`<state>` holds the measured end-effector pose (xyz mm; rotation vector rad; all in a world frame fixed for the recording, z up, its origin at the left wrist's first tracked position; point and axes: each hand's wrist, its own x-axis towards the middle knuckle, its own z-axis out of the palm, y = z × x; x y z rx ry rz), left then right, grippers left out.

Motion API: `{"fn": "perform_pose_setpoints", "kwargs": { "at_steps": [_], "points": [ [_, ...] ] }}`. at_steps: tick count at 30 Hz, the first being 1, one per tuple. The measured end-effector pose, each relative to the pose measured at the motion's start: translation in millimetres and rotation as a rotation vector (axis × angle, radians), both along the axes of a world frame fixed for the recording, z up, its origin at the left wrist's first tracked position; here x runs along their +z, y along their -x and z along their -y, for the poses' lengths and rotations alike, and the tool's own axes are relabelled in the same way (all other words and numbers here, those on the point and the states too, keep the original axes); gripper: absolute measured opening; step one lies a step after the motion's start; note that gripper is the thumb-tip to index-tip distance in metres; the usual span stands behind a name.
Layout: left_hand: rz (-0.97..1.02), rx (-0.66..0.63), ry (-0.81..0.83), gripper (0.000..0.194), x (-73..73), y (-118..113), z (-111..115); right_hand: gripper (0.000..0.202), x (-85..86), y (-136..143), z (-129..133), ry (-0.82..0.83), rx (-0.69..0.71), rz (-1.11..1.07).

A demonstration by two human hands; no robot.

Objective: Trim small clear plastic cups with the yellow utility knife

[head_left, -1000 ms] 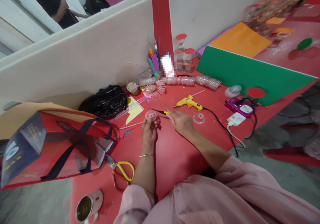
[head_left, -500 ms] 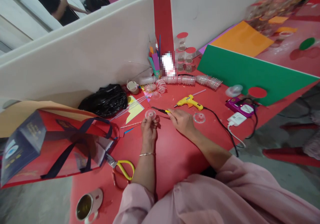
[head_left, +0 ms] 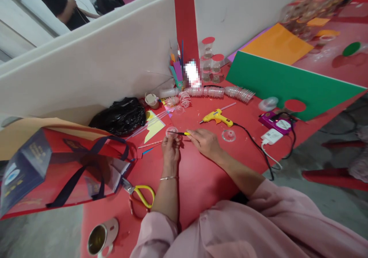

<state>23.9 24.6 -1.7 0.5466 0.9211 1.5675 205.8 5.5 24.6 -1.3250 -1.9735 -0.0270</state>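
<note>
Evidently for steadiness, the left hand (head_left: pixel 170 150) pinches a clear disc (head_left: pixel 172 128). The right hand (head_left: pixel 207 141) grips a slim tool (head_left: pixel 182 133), its dark tip across the disc.

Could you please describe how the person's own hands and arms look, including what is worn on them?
Both the left hand and the right hand are gloveless. A thin, shiny bracelet circles the left wrist; none shows on the right. The pale pink sleeves end well above the wrists.

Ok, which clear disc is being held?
The disc pinched in the left hand; the loose disc near the glue gun rests on the table.
</note>
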Motion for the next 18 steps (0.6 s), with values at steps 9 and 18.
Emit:
{"fn": "perform_pose_setpoints", "kwargs": {
  "at_steps": [9,18],
  "points": [
    [-0.015,0.009,0.007,0.041,-1.8,0.0,-0.4,0.032,-0.6,2.6,1.7,-0.013,0.013,-0.012],
    [0.007,0.014,-0.009,0.045,1.8,-2.3,-0.3,0.032,3.0,-0.4,0.3,-0.012,-0.118,-0.037]
  ]
}}
